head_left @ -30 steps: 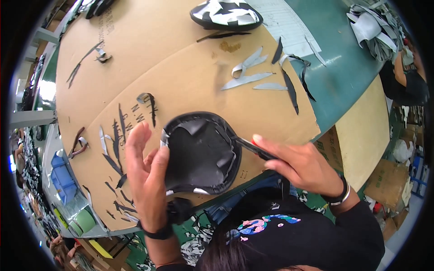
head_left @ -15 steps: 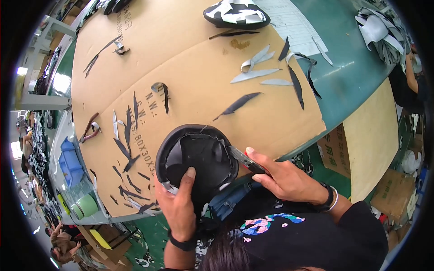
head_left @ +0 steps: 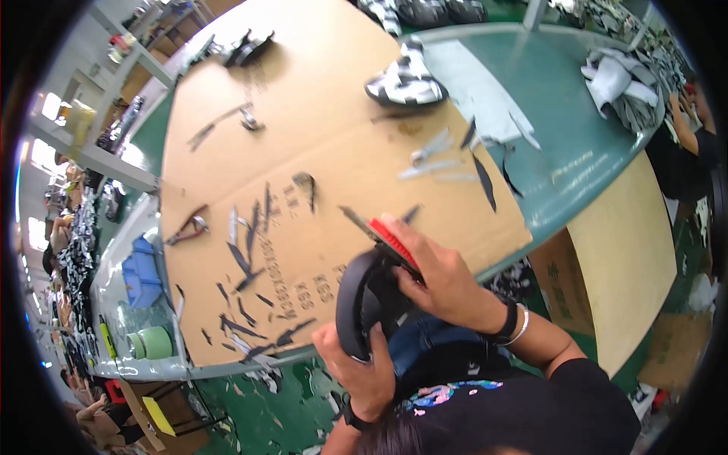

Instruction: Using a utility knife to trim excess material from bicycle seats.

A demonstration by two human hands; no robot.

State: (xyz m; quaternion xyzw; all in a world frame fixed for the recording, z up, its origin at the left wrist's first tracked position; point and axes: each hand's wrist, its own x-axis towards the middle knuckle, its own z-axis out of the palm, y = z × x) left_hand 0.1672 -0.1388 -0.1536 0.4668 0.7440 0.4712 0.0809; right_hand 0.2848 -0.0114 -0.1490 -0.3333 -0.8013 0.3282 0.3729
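My left hand [head_left: 353,373] grips the lower edge of a black, hollow, rounded padded shell [head_left: 350,299], its thumb inside the opening. The shell is tilted with its thick outer rim toward the left. My right hand [head_left: 449,287] is closed round a box cutter [head_left: 393,241] with a red side, its blade pointing up and left, just above the shell's top edge. Whether the cutter touches the shell I cannot tell. Beyond them, dark and grey cut strips [head_left: 241,254] lie scattered on a brown cardboard sheet [head_left: 341,155].
On the sheet's left edge lie red-handled pliers [head_left: 188,226]. A blue bin [head_left: 142,273] and a green cup [head_left: 150,343] stand at the table's left side. A black-and-white shell-like piece [head_left: 407,82] sits farther back; grey material [head_left: 622,87] is heaped at right, near another person.
The shell has moved right and turned on edge. The cutter has left its rim and risen, now showing its red side. My view has shifted, so the table appears lower.
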